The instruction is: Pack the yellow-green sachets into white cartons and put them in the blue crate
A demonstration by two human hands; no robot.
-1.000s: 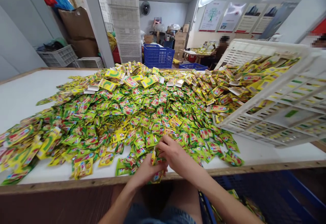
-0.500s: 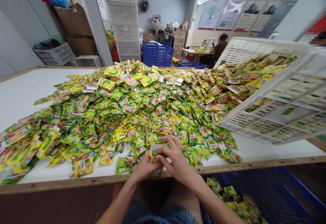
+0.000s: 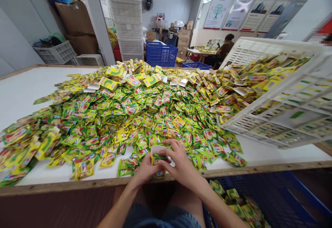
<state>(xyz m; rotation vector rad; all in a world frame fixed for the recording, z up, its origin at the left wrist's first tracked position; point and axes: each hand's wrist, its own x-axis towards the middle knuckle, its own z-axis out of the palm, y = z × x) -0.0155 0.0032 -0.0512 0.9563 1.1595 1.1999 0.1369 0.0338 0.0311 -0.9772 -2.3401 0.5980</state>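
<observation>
At the table's front edge, my left hand [image 3: 146, 170] is closed around a small yellow carton [image 3: 156, 149] whose white end flap stands up. Bent over the carton's mouth from the other side is my right hand [image 3: 179, 161], its thumb and fingertips on a small green packet [image 3: 157, 158] at the opening. My fingers partly hide the packet, so how deep it sits cannot be made out. A wide heap of green packets [image 3: 158, 108] with watermelon pictures lies just beyond both hands. Yellow cartons [image 3: 152, 80] are piled along its back.
A tilted white plastic crate [image 3: 269, 117] spills yellow cartons on the right. Below the table edge stands a blue crate [image 3: 282, 200] holding filled-looking cartons. Blue baskets [image 3: 162, 55] and stacked white crates [image 3: 127, 20] are behind the table. A person [image 3: 227, 49] sits farther back.
Both hands stay at the same place with the carton. The right thumb and fingers have shifted slightly left over its mouth, and more of the green packet shows there. The view has tilted slightly.
</observation>
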